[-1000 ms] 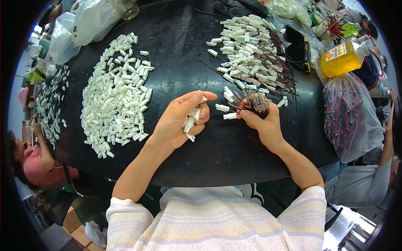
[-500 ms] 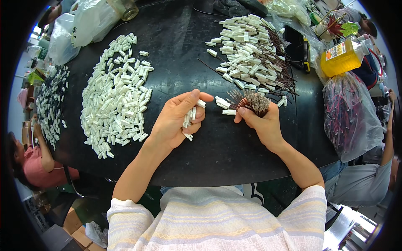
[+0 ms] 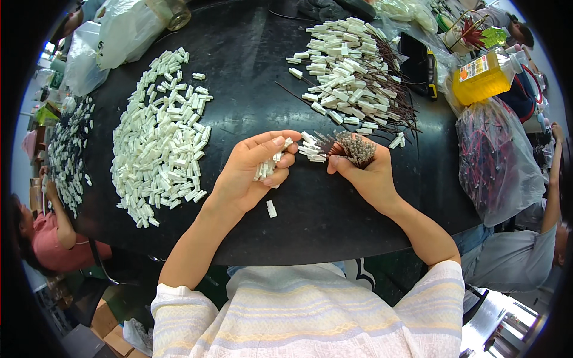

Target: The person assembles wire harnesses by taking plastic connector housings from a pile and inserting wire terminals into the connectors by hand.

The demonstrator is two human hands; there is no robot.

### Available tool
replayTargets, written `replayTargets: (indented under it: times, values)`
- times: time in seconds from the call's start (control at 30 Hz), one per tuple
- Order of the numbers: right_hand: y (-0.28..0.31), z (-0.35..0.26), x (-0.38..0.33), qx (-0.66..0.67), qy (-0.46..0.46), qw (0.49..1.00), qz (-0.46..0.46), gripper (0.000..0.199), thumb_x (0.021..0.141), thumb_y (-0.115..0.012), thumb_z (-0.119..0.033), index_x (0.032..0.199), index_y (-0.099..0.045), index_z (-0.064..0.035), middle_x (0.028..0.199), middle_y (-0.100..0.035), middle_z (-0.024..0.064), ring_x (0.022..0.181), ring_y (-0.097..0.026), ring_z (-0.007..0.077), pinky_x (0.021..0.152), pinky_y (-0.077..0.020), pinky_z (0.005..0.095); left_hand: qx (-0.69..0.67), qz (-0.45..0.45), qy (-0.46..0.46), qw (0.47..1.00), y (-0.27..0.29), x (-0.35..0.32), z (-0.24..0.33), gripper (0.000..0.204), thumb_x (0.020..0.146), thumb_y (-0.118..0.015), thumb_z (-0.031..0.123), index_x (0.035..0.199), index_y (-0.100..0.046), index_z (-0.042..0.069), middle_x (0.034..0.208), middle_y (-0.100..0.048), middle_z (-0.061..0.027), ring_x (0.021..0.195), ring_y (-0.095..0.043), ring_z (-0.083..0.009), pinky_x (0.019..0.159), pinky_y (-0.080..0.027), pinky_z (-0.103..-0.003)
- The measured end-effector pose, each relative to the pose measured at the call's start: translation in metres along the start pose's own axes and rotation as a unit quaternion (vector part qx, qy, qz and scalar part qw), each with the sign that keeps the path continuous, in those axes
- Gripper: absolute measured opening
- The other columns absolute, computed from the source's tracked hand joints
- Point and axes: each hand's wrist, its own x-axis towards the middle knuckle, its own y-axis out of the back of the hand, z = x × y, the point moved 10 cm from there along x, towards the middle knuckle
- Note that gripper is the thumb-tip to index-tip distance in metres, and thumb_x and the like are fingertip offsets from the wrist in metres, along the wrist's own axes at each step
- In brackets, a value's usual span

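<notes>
While the round black desk (image 3: 250, 71) carries everything, its biggest loads are two heaps: loose white plastic connector housings (image 3: 161, 137) spread toward the left edge, and finished wire leads with white housings (image 3: 352, 77) piled toward the far right edge. A clear bag of red and dark wires (image 3: 495, 161) hangs off the right edge beside a yellow bottle (image 3: 483, 74).

Near the middle of the near edge, the right hand (image 3: 367, 176) is closed around a bundle of thin dark wires (image 3: 352, 146), their crimped metal ends fanned toward the left; a few already carry white housings (image 3: 311, 148) at the tips. The left hand (image 3: 248, 170) is curled, thumb and fingers (image 3: 276, 143) pinching one small housing while several more white housings (image 3: 265, 170) sit cupped in the palm. One stray housing (image 3: 271, 209) lies on the desk just below that hand.

These parts look very light. The housings seem stiff, smooth and easy to drop, best pinched across their flat sides. The wires appear springy and thin, so gripping them close behind the metal ends should keep them steady.
</notes>
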Motion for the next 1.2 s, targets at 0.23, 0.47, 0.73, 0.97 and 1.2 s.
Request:
replayTargets:
  times: [0.23,0.47,0.73,0.97,1.2]
  values:
    - [0.001,-0.001,0.001,-0.018,-0.019,1.0,0.013,0.006,0.079,-0.055,0.0,0.085,-0.054,0.0023,0.07,-0.058,0.0048,0.065,-0.055,0.0091,0.061,-0.043,0.0211,-0.051,0.068,-0.048,0.995,0.011,0.0,0.01,0.021,0.086,-0.047,0.009,0.104,-0.043,0.0,0.094,-0.055,-0.0149,0.064,-0.045,-0.0095,0.038,-0.032,-0.015]
    - [0.002,0.001,-0.001,0.009,-0.022,1.0,0.02,0.009,0.079,-0.058,-0.003,0.087,-0.056,0.0005,0.069,-0.057,0.0009,0.063,-0.051,0.0045,0.058,-0.0402,0.0185,0.006,0.061,-0.07,0.996,0.011,-0.002,0.011,0.017,0.087,-0.05,0.013,0.1,-0.051,0.001,0.091,-0.054,-0.0114,0.064,-0.045,-0.0083,0.038,-0.031,-0.015]
    - [0.001,0.001,0.0,0.012,-0.019,1.0,0.018,0.009,0.079,-0.058,-0.002,0.088,-0.056,0.0007,0.069,-0.058,0.001,0.063,-0.051,0.0045,0.058,-0.0404,0.0185,0.086,0.125,-0.104,0.983,0.021,-0.007,0.022,0.017,0.087,-0.052,0.017,0.097,-0.055,0.002,0.071,-0.051,-0.0033,0.055,-0.04,-0.0052,0.037,-0.027,-0.015]
    - [0.001,-0.004,-0.002,-0.042,0.009,0.999,0.01,0.007,0.078,-0.057,0.0,0.084,-0.055,0.0009,0.07,-0.059,0.0028,0.064,-0.053,0.006,0.06,-0.042,0.0198,0.103,0.106,-0.055,0.988,0.014,-0.006,0.016,0.037,0.092,-0.041,0.027,0.102,-0.05,-0.008,0.065,-0.044,-0.0012,0.055,-0.039,-0.0061,0.039,-0.027,-0.017]
    - [0.0,-0.008,-0.002,-0.03,0.02,0.999,0.013,0.007,0.077,-0.056,0.002,0.084,-0.055,0.0015,0.071,-0.058,0.0032,0.066,-0.055,0.0071,0.061,-0.0432,0.0203,0.047,0.103,-0.069,0.991,0.017,-0.007,0.017,0.022,0.088,-0.048,0.017,0.094,-0.051,-0.004,0.074,-0.05,-0.0051,0.061,-0.044,-0.0074,0.04,-0.031,-0.015]
